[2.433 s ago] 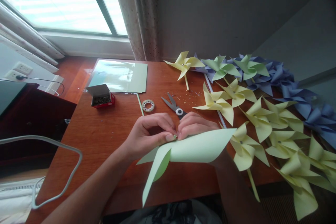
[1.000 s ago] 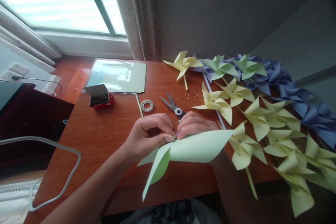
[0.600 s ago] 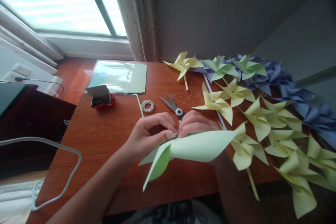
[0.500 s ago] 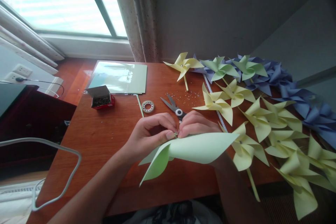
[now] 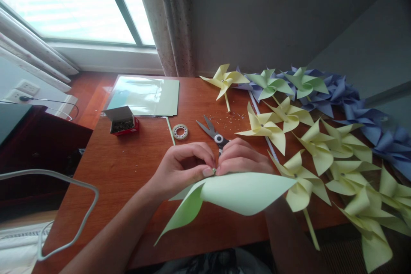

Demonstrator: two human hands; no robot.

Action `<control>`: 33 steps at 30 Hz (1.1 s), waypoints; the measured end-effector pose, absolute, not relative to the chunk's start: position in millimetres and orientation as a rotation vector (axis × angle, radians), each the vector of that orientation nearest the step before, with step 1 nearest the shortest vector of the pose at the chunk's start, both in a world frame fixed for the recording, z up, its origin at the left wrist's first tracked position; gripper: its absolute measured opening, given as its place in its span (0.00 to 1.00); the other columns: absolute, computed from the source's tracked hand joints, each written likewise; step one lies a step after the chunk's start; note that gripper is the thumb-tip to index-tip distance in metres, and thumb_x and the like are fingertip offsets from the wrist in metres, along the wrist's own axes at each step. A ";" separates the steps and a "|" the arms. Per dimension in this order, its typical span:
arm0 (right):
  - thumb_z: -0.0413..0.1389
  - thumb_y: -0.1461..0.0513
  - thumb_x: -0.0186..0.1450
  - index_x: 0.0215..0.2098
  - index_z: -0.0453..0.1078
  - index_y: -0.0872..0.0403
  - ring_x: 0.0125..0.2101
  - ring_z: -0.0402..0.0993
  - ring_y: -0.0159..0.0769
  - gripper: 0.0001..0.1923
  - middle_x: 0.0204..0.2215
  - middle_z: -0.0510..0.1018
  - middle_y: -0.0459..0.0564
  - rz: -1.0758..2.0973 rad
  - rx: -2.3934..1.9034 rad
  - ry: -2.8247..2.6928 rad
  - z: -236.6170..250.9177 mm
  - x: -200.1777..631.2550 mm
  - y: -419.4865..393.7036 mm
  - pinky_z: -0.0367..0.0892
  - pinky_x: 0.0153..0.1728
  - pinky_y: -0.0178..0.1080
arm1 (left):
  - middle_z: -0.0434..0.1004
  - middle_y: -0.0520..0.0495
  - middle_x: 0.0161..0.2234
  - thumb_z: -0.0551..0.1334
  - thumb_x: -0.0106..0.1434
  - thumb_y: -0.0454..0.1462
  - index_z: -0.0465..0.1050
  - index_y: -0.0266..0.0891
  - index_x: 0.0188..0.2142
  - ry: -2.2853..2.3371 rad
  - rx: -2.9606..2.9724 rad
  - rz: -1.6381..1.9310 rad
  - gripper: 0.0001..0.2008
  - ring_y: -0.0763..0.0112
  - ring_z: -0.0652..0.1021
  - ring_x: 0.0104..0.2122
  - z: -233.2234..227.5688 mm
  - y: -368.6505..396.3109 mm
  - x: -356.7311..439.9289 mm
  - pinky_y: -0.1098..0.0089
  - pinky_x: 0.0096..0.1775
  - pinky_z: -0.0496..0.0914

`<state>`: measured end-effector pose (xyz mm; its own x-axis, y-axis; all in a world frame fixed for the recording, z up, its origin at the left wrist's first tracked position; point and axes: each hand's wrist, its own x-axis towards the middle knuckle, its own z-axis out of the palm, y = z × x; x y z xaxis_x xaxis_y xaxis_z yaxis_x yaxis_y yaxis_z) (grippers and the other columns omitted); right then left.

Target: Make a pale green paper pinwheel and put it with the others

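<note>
The right hand (image 5: 244,157) hid part of the scissors (image 5: 218,138). The pale green pinwheel (image 5: 244,193) covered that hand's wrist. The bit (image 5: 214,171) in the left hand (image 5: 181,167) was too small to identify. The left edge cut off the white cable (image 5: 48,172).

Grips: two, bare-handed, one left grip (image 5: 188,165) and one right grip (image 5: 242,156). Pinwheels: one pale green pinwheel (image 5: 247,195) held; two more, small green pinwheels (image 5: 269,83), lying on one desk (image 5: 105,175); yellow pinwheels (image 5: 265,126), nine seen, one cut off by the right border; blue pinwheels (image 5: 342,92), several, overlapping too much for a sure tally. One pair of scissors (image 5: 219,138), one roll of tape (image 5: 186,132), one red box (image 5: 134,127), its brown pieces (image 5: 120,126) beyond counting. One clear packet (image 5: 144,96), one loose green stick (image 5: 170,131), one long pale strip (image 5: 254,102). Pale specks (image 5: 230,119): many, too tiny to count. Around: two wall sockets (image 5: 28,87), one black plug (image 5: 24,99), one white cable (image 5: 43,171), one window (image 5: 73,4), two curtains (image 5: 176,17).
</note>
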<state>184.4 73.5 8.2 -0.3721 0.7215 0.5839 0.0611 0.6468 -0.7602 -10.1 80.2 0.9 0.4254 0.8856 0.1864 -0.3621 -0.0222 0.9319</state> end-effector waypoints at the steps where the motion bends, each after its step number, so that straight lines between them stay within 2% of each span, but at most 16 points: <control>1: 0.58 0.60 0.71 0.36 0.76 0.51 0.34 0.73 0.37 0.06 0.31 0.78 0.48 0.803 -0.625 -1.848 8.3 184.8 73.7 0.71 0.39 0.41 | 0.77 0.44 0.30 0.70 0.60 0.31 0.81 0.33 0.31 0.552 1.215 1.084 0.01 0.71 0.75 0.30 1.2 80.0 -10.0 0.73 0.32 0.70; 12: 0.60 0.63 0.69 0.36 0.75 0.52 0.38 0.70 0.36 0.03 0.32 0.77 0.48 0.785 -0.625 -1.862 7.2 182.5 71.1 0.70 0.43 0.41 | 0.78 0.45 0.30 0.70 0.60 0.31 0.81 0.34 0.31 0.518 1.269 1.092 0.01 0.71 0.76 0.30 -0.2 81.0 -13.8 0.72 0.34 0.70; 21: 0.55 0.58 0.73 0.35 0.77 0.50 0.33 0.73 0.36 0.10 0.30 0.78 0.48 0.899 -0.590 -1.807 8.6 181.7 72.8 0.71 0.38 0.42 | 0.78 0.44 0.30 0.70 0.60 0.31 0.82 0.35 0.31 0.531 1.267 1.050 0.01 0.70 0.76 0.31 -0.1 78.6 -14.9 0.71 0.33 0.71; 28: 0.59 0.62 0.69 0.34 0.77 0.55 0.32 0.72 0.38 0.07 0.29 0.78 0.50 0.883 -0.549 -1.765 4.2 180.8 74.3 0.71 0.36 0.44 | 0.78 0.43 0.30 0.70 0.60 0.32 0.82 0.35 0.31 0.516 1.286 1.045 0.02 0.69 0.77 0.30 3.2 80.1 -14.4 0.71 0.32 0.71; 33: 0.62 0.65 0.66 0.34 0.79 0.53 0.33 0.72 0.40 0.03 0.30 0.78 0.49 0.889 -0.561 -1.749 -0.3 181.7 71.6 0.72 0.37 0.45 | 0.78 0.44 0.31 0.69 0.60 0.30 0.82 0.36 0.32 0.517 1.284 1.051 0.02 0.70 0.77 0.31 0.0 78.9 -15.1 0.71 0.34 0.71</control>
<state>181.7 71.6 -0.3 -0.3428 0.7308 0.5902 -0.0463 0.6144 -0.7876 -15.1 78.9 0.0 0.4700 0.8527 0.2279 -0.3404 -0.0631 0.9382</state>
